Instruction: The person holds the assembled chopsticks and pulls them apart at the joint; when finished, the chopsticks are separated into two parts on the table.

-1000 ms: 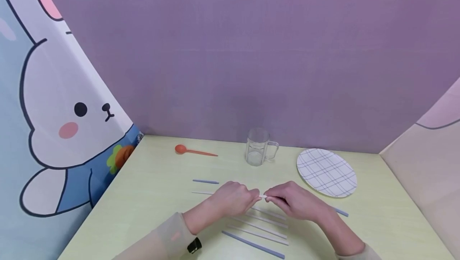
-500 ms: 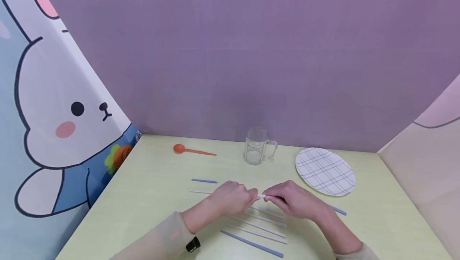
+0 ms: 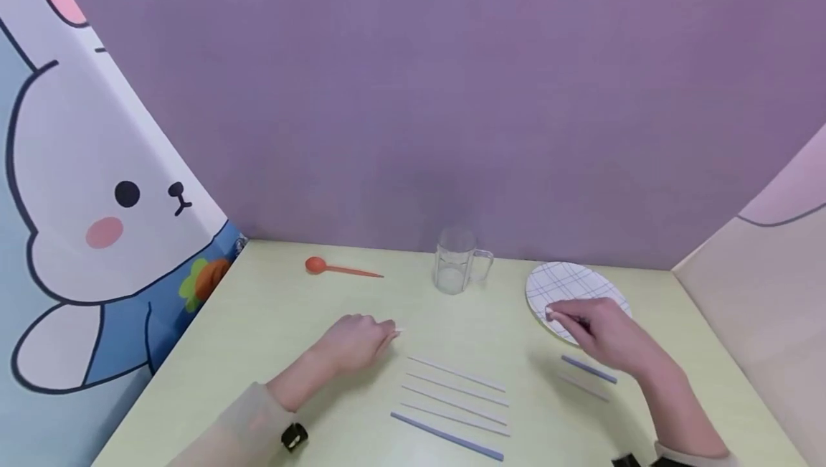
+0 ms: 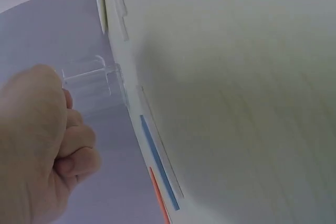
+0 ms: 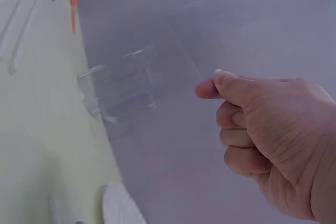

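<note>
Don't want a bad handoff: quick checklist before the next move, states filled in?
1. Left hand holding white piece: ok, tip shows.
2. Right hand pinching white bit: ok.
3. Glass mug upright, clear of both hands: ok.
4. Plate unobstructed in head view: not ok, right hand covers part.
5. White piece's full length: cannot tell, left hand hides it.
</note>
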